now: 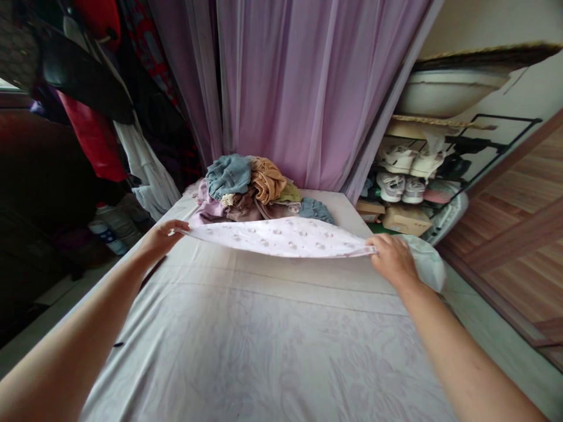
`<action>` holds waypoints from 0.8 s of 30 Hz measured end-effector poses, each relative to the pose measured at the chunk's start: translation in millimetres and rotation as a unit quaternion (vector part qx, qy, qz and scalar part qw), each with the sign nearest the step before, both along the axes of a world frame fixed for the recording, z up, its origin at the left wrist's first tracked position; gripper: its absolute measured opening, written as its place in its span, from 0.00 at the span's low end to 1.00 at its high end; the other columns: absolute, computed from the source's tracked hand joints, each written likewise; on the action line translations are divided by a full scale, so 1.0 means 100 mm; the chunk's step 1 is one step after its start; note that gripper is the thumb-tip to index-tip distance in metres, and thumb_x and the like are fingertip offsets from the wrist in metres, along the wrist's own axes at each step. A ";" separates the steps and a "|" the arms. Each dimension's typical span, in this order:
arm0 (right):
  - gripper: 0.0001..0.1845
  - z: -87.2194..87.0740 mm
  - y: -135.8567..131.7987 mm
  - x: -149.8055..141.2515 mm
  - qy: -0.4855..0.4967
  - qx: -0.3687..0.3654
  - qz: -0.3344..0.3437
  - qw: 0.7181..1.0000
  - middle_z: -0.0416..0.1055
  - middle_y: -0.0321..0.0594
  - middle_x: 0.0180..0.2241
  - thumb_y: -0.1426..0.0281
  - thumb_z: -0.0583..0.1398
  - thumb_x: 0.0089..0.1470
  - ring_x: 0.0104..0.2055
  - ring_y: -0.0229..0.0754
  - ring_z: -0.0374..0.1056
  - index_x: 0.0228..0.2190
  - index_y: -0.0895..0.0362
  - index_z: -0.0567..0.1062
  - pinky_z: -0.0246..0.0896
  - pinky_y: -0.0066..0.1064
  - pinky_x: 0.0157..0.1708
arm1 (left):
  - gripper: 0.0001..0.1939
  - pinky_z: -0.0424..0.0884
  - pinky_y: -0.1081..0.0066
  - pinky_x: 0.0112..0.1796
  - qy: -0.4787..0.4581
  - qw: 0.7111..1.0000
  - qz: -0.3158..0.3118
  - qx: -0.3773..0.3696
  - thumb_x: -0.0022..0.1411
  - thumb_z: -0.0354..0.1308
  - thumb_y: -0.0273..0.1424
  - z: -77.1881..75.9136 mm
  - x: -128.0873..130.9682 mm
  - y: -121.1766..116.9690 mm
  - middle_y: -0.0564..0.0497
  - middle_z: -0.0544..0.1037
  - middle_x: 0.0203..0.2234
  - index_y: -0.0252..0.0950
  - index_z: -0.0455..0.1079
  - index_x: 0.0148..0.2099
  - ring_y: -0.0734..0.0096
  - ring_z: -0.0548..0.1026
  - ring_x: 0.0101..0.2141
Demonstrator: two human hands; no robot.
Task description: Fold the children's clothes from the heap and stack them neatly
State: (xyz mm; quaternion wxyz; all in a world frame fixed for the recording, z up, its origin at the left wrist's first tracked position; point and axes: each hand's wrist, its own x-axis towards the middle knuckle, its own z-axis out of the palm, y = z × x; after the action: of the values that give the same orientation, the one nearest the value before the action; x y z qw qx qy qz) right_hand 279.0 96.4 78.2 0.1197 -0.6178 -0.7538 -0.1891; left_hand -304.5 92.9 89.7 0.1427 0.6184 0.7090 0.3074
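A white cloth with a small scattered print (pixel 281 236) stretches between my two hands above the bed. Its left end is pinched in my left hand (pixel 165 237), with thumb and finger closed on the edge. On the other side my right hand (pixel 393 258) is closed round the right end. The cloth sags slightly and its full shape cannot be told, as I see it nearly edge-on. Just behind it lies a pile of crumpled clothes: a blue denim piece (pixel 229 176), a tan piece (pixel 266 179), and a grey-blue piece (pixel 315 210) at the right.
The bed (pixel 272 351) has a pale floral sheet. Purple curtains (pixel 294 88) hang behind the pile. At right stands a rack with shoes (pixel 391 186), a white basin (pixel 448 91) and a cardboard box (pixel 407 220). Bags and garments hang at left, including a red one (pixel 90 138).
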 end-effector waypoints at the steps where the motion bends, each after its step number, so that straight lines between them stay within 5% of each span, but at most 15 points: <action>1: 0.14 -0.15 -0.11 -0.01 -0.004 0.002 0.003 1.000 0.73 0.45 0.38 0.79 0.55 0.47 0.44 0.49 0.65 0.35 0.54 0.76 0.55 0.38 0.47 | 0.15 0.69 0.63 0.51 0.019 1.000 -0.012 0.002 0.55 0.51 0.37 -0.13 -0.01 -0.06 0.46 0.80 0.46 0.36 0.72 0.40 0.60 0.76 0.46; 5: 0.17 -0.65 -0.44 -0.04 -0.021 -0.045 0.014 0.999 0.74 0.44 0.39 0.80 0.55 0.48 0.44 0.48 0.66 0.37 0.53 0.77 0.56 0.38 0.48 | 0.14 0.68 0.63 0.54 0.105 0.994 -0.028 -0.018 0.51 0.48 0.33 -0.63 -0.04 -0.29 0.46 0.79 0.48 0.39 0.74 0.35 0.59 0.76 0.49; 8: 0.21 -0.77 -0.48 -0.03 -0.001 -0.031 -0.024 0.999 0.73 0.45 0.47 0.80 0.54 0.49 0.48 0.50 0.65 0.42 0.52 0.77 0.59 0.40 0.48 | 0.17 0.69 0.64 0.53 0.152 0.988 -0.031 -0.015 0.52 0.47 0.32 -0.80 -0.04 -0.41 0.46 0.77 0.51 0.40 0.76 0.38 0.59 0.76 0.49; 14: 0.22 -0.61 -0.37 0.03 0.019 -0.002 -0.043 0.999 0.73 0.40 0.48 0.81 0.51 0.50 0.47 0.47 0.66 0.37 0.51 0.79 0.61 0.34 0.47 | 0.20 0.72 0.66 0.48 0.176 0.984 0.021 0.002 0.55 0.44 0.31 -0.72 0.10 -0.52 0.47 0.77 0.49 0.40 0.77 0.41 0.60 0.77 0.46; 17: 0.21 -0.65 -0.41 0.06 0.013 0.015 -0.043 0.999 0.74 0.43 0.47 0.81 0.51 0.51 0.48 0.48 0.66 0.34 0.53 0.80 0.62 0.35 0.47 | 0.19 0.71 0.68 0.48 0.184 0.983 -0.014 -0.002 0.54 0.44 0.29 -0.69 0.16 -0.58 0.48 0.78 0.49 0.39 0.77 0.37 0.61 0.77 0.46; 20: 0.22 -0.78 -0.47 0.10 0.015 -0.022 -0.042 0.999 0.74 0.43 0.47 0.83 0.51 0.49 0.47 0.48 0.67 0.34 0.52 0.80 0.63 0.35 0.45 | 0.19 0.71 0.68 0.47 0.184 0.981 -0.042 -0.035 0.51 0.45 0.27 -0.67 0.15 -0.59 0.49 0.80 0.45 0.40 0.77 0.35 0.62 0.77 0.45; 24: 0.26 -0.82 -0.46 0.18 0.025 -0.089 -0.068 0.993 0.72 0.43 0.52 0.84 0.50 0.46 0.51 0.48 0.68 0.38 0.51 0.80 0.64 0.37 0.46 | 0.20 0.72 0.65 0.41 0.189 0.976 0.031 -0.107 0.53 0.45 0.27 -0.56 0.10 -0.50 0.48 0.82 0.42 0.40 0.77 0.41 0.57 0.78 0.43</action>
State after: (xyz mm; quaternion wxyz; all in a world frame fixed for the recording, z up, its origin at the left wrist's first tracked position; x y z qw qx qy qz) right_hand 297.3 50.9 -4.1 0.0698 -0.6805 -0.7205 -0.1137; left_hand -294.2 42.5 33.8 0.0617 0.6241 0.7709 0.1113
